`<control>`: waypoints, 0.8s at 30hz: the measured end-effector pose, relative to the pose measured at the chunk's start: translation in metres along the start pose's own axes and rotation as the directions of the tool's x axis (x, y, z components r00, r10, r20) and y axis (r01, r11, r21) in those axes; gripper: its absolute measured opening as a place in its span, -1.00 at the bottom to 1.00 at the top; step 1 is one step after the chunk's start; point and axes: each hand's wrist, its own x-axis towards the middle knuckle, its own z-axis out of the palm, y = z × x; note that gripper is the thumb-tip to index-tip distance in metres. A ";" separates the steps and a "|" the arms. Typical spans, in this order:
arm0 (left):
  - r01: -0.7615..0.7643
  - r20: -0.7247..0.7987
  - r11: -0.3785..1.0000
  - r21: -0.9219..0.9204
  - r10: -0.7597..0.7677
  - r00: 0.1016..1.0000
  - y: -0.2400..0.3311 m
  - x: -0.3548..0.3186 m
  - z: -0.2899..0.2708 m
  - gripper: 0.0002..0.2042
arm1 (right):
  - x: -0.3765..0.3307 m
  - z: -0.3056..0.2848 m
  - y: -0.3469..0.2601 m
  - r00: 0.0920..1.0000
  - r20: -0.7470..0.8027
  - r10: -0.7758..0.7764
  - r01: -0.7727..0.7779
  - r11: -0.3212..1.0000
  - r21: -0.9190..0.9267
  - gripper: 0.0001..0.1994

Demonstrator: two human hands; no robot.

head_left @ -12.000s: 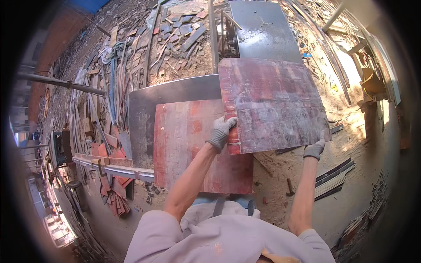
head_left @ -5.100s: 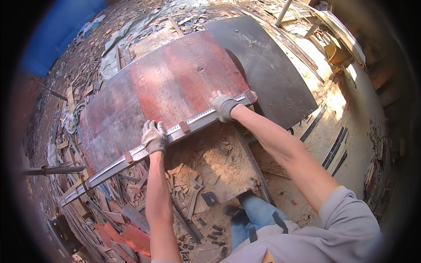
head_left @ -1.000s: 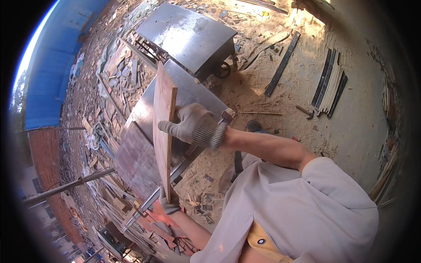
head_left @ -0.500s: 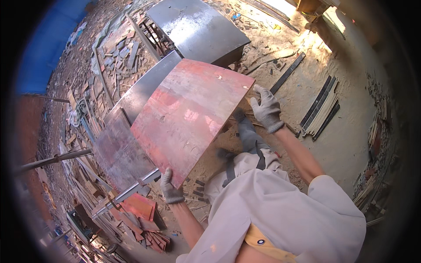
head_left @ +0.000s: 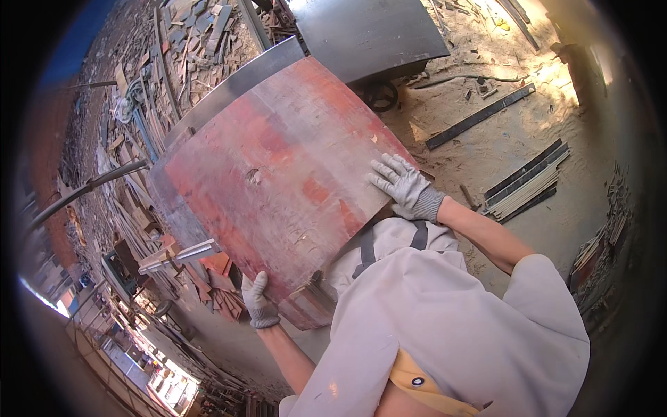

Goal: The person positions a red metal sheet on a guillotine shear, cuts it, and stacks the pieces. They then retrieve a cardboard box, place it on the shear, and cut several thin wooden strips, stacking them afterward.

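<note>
A large worn board (head_left: 278, 174) with reddish, faded paint lies across the metal machine table (head_left: 243, 73), covering most of it. My right hand (head_left: 404, 186), in a grey knit glove, rests on the board's right near edge with its fingers spread flat. At the left near edge is my gloved left hand (head_left: 258, 300), touching the side, its thumb and forefinger apart and pointing up. A stack of narrow pieces (head_left: 310, 300) sits by the board's near corner, close to my apron. The board hides what lies beneath it.
Beyond stands a grey metal-topped table (head_left: 368, 35) with a handwheel (head_left: 379, 96) below. A metal rail (head_left: 177, 256) juts out at left. Dark strips (head_left: 479, 117) and a bundle of slats (head_left: 524, 182) lie on the dusty floor at right. Wood offcuts (head_left: 201, 31) heap up far left.
The board has come down and swung flatter over the table. My right hand went from its edge to flat on top; my left hand shifted slightly left and down. The view has turned.
</note>
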 end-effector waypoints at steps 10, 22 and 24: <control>0.052 -0.106 0.999 0.012 -0.050 0.993 0.036 -0.030 0.063 -0.42 | 0.000 -0.019 0.045 0.986 -0.106 -0.129 0.130 0.992 0.000 -0.42; 0.099 -0.364 0.995 0.029 -0.082 0.928 0.019 -0.039 0.105 -0.61 | -0.012 -0.045 0.080 0.974 -0.104 -0.204 0.204 0.979 -0.011 -0.42; 0.110 -0.331 0.994 0.015 -0.099 0.938 0.012 -0.045 0.100 -0.57 | -0.013 -0.044 0.077 0.976 -0.188 -0.113 0.112 0.994 -0.020 -0.41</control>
